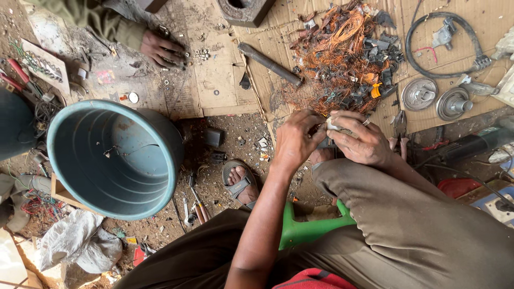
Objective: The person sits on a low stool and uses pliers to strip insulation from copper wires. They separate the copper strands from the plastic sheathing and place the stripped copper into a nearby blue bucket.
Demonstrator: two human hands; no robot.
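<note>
Both hands [332, 140] pinch one small pale part [334, 125].

1. Centre frame: left hand [293, 140] and right hand [360, 140] meet, pinching a small pale part [336, 126].
2. Above them, a tangled copper wire pile [342, 56] on cardboard [219, 80].
3. Left: blue-grey bucket [115, 158].
4. Upper left: another person's hand [162, 49].

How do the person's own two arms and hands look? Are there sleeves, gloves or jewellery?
Both arms are bare, with no sleeves showing and no gloves. The right hand wears a silver-coloured ring on one finger. The left hand shows no ring, and neither wrist shows a watch or band.
</note>
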